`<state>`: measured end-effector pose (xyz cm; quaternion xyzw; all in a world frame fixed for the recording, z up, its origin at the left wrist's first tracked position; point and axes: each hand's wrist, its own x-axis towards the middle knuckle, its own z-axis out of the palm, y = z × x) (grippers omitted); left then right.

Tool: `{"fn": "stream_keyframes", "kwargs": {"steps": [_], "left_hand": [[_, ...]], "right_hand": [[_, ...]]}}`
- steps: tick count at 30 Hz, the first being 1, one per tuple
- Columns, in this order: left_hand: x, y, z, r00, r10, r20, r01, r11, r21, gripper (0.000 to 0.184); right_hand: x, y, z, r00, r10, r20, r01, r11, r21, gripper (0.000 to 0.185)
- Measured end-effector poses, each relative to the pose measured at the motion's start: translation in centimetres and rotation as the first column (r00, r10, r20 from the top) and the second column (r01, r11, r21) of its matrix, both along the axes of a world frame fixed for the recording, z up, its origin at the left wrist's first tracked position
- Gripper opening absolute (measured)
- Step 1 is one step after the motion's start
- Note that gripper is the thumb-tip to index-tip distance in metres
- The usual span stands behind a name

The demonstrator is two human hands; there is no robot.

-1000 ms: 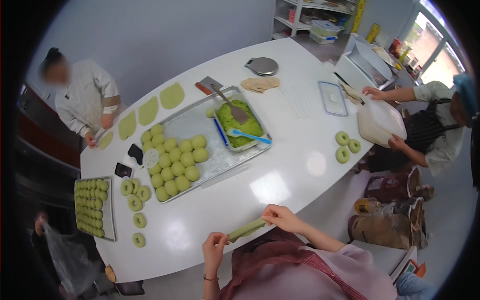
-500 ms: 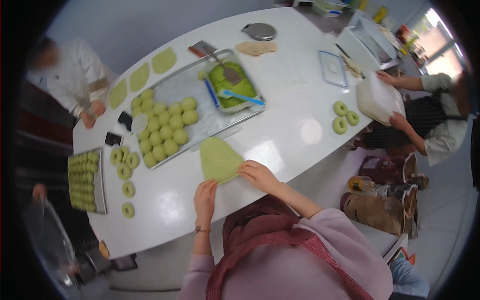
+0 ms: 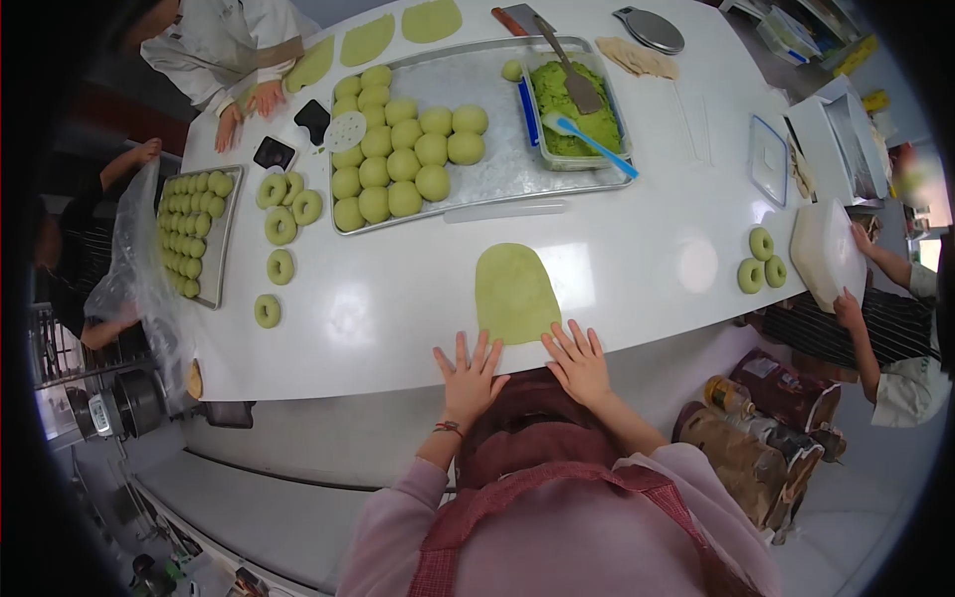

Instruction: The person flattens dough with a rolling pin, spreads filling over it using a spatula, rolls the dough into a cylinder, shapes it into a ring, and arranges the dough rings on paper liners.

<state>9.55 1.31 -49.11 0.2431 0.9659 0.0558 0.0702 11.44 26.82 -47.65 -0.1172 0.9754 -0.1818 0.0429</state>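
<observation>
A flat, rounded sheet of green dough [image 3: 516, 293] lies on the white table [image 3: 398, 343] in front of me. My left hand [image 3: 470, 378] rests at the table's front edge by the sheet's lower left corner, fingers spread and nothing held. At the lower right corner lies my right hand [image 3: 579, 366], also spread, its fingertips at or just beside the dough edge. Beyond the sheet, a metal tray [image 3: 497, 199] carries several green dough balls [image 3: 403, 166] and a tub of green filling [image 3: 574, 109] with a spatula [image 3: 582, 92] and a blue-handled utensil [image 3: 595, 145].
Several dough rings [image 3: 281, 227] sit at left, three more rings [image 3: 761, 261] at right. A second tray [image 3: 224, 244] of balls stands far left, where a person handles plastic film [image 3: 139, 269]. Another person holds a white container [image 3: 829, 254] at right. A white-sleeved person [image 3: 234, 40] works at back left.
Both hands have let go of the dough's near edge and spread flat beside it. The sheet now lies flat. My view has turned, and the person at far left has raised plastic film.
</observation>
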Motion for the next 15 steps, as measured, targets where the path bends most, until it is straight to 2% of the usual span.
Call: {"fn": "stream_keyframes", "kwargs": {"steps": [6,12,15], "left_hand": [[1.1,-0.3,0.5,1.0,0.02,0.001,-0.02,1.0,-0.024,0.069],[2.0,-0.7,0.9,0.996,0.018,-0.083,-0.016,1.0,0.024,0.066],[2.7,-0.7,2.4,1.0,-0.011,-0.017,0.012,0.999,0.047,0.057]], "right_hand": [[1.7,0.2,-1.1,0.998,-0.041,-0.04,0.044,0.997,0.07,0.052],[3.4,0.0,0.6,0.996,-0.084,0.0,0.084,0.996,0.032,0.052],[4.5,0.1,1.8,0.995,-0.065,-0.071,0.067,0.998,0.02,0.054]]}}
